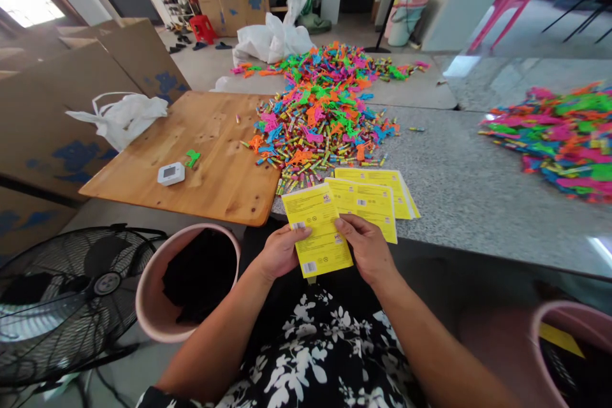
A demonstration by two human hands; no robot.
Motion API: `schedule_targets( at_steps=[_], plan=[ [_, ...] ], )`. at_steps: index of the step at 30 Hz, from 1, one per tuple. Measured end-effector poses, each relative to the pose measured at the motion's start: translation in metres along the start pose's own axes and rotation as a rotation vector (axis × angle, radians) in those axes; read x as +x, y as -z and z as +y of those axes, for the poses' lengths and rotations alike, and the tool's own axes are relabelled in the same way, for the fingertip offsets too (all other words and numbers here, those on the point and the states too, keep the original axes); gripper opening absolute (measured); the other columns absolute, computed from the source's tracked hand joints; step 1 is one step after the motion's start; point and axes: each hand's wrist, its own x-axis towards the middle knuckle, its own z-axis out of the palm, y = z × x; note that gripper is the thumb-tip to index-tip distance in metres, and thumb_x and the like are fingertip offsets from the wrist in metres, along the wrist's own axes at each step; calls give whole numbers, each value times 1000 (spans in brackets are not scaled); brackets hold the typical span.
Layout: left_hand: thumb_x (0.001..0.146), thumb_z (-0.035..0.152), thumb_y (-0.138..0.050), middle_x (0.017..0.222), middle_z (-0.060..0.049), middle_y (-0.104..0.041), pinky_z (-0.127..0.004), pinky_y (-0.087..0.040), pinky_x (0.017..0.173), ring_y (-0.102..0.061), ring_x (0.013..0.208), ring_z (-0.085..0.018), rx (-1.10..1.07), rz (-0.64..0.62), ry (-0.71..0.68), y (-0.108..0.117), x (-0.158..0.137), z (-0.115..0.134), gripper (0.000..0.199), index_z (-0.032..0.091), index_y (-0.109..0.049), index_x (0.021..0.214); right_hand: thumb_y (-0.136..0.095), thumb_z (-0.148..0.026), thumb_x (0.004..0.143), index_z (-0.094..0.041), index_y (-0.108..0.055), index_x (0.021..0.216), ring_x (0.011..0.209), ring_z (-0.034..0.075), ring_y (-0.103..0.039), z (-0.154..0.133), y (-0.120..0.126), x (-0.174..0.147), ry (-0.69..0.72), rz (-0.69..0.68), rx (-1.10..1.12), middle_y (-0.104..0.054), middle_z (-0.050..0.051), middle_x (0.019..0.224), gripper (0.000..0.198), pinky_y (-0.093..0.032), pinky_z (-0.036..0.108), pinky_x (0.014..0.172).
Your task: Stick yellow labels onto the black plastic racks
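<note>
left hand (281, 252) and right hand (368, 245) pinch yellow sheet (319, 233) at left/right edges, long axis near-far; yellow stack (375, 199) just far-right, right hand nearer

Sheets (366, 204) lie on table (440, 162), before pile (318, 118). Second pile (564, 143) lies to right. Left of first: board (215, 131), bearing device (171, 173). Fan (71, 296) stands left of bin (152, 306).

Shirt (301, 360): black, white flowers and leaves, blooms larger low on my front. My left sleeve (165, 398) matches, ending near the elbow. Left hand (280, 252), right hand (370, 250) bare. Lap (261, 245) dark, perhaps black cloth; shadowed.
</note>
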Motion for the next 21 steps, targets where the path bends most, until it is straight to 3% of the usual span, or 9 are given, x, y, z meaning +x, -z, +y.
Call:
schedule_targets(
  at_steps=[7, 13, 18, 21],
  plan=[
    [79, 25, -74, 128, -18, -74, -61, -41, 118, -60, 135, -41, -30, 14, 5, 5, 2, -2, 49, 10, -68, 125, -83, -56, 79, -24, -81, 94, 86, 27, -74, 5, 1, 5, -21, -13, 94, -80, 4, 93, 35, -62, 40, 78],
    [78, 25, -70, 129, -17, -74, -61, -43, 117, -59, 135, -42, -12, 0, -14, 6, 1, 3, 54, 11, -66, 130, -87, -56, 74, -26, -80, 95, 87, 24, -73, 0, 2, 1, 118, 34, -122, -80, 2, 95, 37, -60, 35, 77],
    [76, 23, -69, 128, -16, -74, -61, -43, 116, -59, 135, -42, 40, -5, -8, 8, 1, 3, 55, 12, -67, 129, -88, -54, 73, -24, -80, 86, 77, 21, -70, 3, 3, 5, 12, -2, -18, -78, 2, 86, 33, -58, 34, 72],
    [74, 23, -71, 125, -17, -76, -60, -44, 116, -61, 133, -42, 49, 15, -5, 11, 2, 4, 49, 11, -70, 122, -91, -51, 67, -22, -78, 80, 65, 17, -63, 3, 7, 12, -44, 47, 76, -72, 0, 72, 34, -54, 31, 62]
  ],
)
